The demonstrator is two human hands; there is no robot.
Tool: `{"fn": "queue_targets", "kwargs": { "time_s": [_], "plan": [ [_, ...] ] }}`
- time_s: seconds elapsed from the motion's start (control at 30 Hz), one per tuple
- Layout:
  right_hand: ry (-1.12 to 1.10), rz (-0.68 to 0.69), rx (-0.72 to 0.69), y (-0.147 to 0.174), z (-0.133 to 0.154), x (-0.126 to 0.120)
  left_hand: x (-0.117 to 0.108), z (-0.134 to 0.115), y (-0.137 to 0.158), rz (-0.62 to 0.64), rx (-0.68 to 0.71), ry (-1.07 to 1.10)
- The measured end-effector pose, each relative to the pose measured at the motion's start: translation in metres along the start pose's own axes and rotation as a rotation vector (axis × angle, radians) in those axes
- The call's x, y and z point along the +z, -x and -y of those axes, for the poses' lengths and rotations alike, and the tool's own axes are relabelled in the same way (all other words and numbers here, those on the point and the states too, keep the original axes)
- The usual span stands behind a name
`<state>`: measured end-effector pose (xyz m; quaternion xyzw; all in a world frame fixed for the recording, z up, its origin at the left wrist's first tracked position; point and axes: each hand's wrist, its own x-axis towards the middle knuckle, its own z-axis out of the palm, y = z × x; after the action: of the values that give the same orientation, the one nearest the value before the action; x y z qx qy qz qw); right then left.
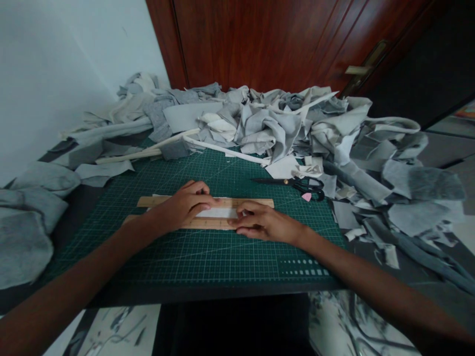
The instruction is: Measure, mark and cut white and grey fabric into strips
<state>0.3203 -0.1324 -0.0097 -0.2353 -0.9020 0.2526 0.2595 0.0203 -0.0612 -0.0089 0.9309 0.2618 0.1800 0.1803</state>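
Two wooden rulers lie roughly parallel on a green cutting mat, with a strip of white fabric showing between them. My left hand rests across the rulers, fingers bent, thumb and fingertips pressed on the far ruler. At the right end of the near ruler, my right hand is closed with bent fingers, its fingertips at that ruler's end. Part of the strip and of both rulers is hidden under my left hand and wrist. Black-handled scissors lie beyond my right hand.
Grey and white fabric scraps are heaped along the back and right of the table. More grey cloth lies at the left edge. A small pink piece is by the scissors' handles. Behind stands a reddish wooden door.
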Motion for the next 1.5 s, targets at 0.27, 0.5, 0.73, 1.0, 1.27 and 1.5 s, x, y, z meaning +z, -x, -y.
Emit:
{"fn": "queue_targets", "kwargs": {
  "time_s": [0.27,0.5,0.73,1.0,1.27,1.5],
  "plan": [
    [0.036,0.0,0.027,0.0,0.006,0.001,0.018,-0.041,-0.001,-0.179,-0.097,-0.102],
    [0.133,0.021,0.046,0.0,0.009,0.003,0.023,-0.049,-0.002,-0.174,-0.059,-0.06],
    [0.356,0.048,0.082,0.018,0.013,-0.035,0.023,-0.055,0.0,-0.112,-0.062,-0.121],
    [0.555,-0.177,0.443,0.101,-0.024,-0.111,0.027,-0.06,0.0,-0.135,-0.099,-0.147],
    [0.487,-0.188,0.469,0.133,-0.033,-0.098,0.031,-0.062,0.002,-0.154,-0.096,-0.151],
    [0.642,-0.163,0.534,0.119,-0.02,-0.096,0.028,-0.061,0.001,-0.153,-0.102,-0.139]
  ]
}}
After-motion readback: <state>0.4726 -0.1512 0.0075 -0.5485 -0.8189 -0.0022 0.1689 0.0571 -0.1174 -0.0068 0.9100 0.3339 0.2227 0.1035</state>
